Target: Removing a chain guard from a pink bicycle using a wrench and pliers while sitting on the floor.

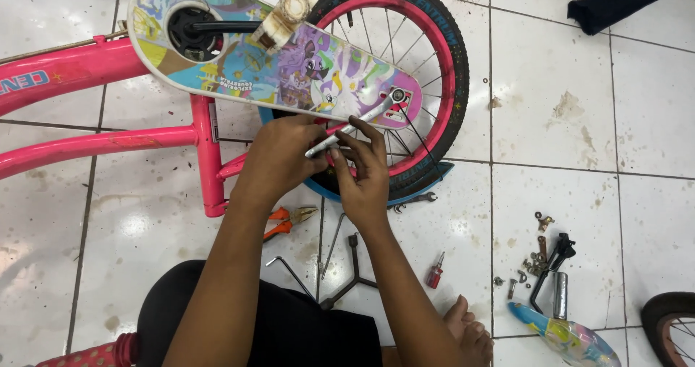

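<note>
White floor tiles, glossy and stained, are carrying a pink bicycle lying on its side. Both hands are closing on a slim metal wrench, whose long axis is running up and to the right onto the rear axle nut at the colourful chain guard. The left hand is gripping the handle end; the right hand is pinching the shaft, nearer the nut. Orange-handled pliers are lying just below.
</note>
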